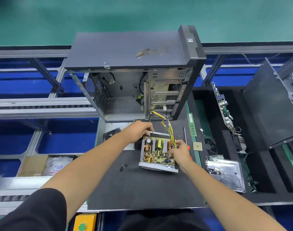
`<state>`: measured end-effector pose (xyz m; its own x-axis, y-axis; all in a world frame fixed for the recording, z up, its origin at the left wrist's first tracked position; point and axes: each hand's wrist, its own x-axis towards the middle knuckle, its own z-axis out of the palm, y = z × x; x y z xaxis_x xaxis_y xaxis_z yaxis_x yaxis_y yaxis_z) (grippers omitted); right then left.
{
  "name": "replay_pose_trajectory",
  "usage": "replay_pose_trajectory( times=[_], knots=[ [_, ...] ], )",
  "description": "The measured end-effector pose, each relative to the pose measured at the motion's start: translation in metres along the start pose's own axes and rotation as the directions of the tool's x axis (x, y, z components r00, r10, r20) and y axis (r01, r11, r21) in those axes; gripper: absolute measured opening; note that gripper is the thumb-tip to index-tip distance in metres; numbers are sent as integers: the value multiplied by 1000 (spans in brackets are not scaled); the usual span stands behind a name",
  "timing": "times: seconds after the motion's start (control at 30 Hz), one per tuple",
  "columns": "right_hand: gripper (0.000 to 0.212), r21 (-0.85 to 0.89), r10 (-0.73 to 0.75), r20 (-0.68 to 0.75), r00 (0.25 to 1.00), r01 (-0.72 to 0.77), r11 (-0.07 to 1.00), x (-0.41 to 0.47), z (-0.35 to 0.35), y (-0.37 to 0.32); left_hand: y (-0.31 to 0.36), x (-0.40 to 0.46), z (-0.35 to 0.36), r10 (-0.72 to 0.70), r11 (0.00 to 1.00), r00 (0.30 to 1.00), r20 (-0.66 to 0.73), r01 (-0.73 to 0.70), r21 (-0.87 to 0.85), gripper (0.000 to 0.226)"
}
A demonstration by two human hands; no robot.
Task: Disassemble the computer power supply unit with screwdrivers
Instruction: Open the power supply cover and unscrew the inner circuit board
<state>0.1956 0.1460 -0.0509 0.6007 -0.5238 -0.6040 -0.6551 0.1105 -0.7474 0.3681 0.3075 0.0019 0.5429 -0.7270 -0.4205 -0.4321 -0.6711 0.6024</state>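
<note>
The power supply unit [157, 166] lies open on the black mat, its cover off and its circuit board [156, 151] with coils and heat sinks exposed. My left hand [139, 130] grips the unit's far left metal edge. My right hand [180, 151] pinches the board's right side, where the yellow and black wire bundle [169, 129] leaves it. A screwdriver [185, 135] lies on the mat just right of the unit. Several small black screws [123, 167] sit in a heap to the left of the unit.
An open computer case [134, 84] stands behind the unit. A small fan [111, 133] and a metal plate lie at the left. A RAM stick [192, 125], a CPU chip [197, 146], a shiny metal cover [226, 174] and a motherboard [223, 106] are to the right.
</note>
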Motion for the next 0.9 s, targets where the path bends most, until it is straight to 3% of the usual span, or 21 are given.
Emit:
replay_pose_trajectory(
  times=[0.2,0.27,0.37,0.5,0.73,0.9],
  knots=[
    [42,56,-94,10,995,94,994,-1,-4,10,-1,-3,0,16,998,1000,-4,-16,-61,11],
    [42,61,-94,7,996,93,994,-1,-4,11,-5,-7,5,104,993,993,-61,-107,-58,25],
    [42,83,-83,9,996,82,993,-1,-2,11,-14,-15,9,277,944,954,-113,-248,217,53],
    [44,123,-79,10,997,77,989,-1,-2,10,-18,-20,11,285,860,958,-26,-244,448,62],
    [46,146,-123,22,992,118,982,-2,-2,7,-26,-25,28,226,937,972,65,-235,258,99],
    [45,102,-180,-5,984,180,978,-6,-2,6,-23,-22,29,213,950,968,129,-236,205,107]
  ],
)
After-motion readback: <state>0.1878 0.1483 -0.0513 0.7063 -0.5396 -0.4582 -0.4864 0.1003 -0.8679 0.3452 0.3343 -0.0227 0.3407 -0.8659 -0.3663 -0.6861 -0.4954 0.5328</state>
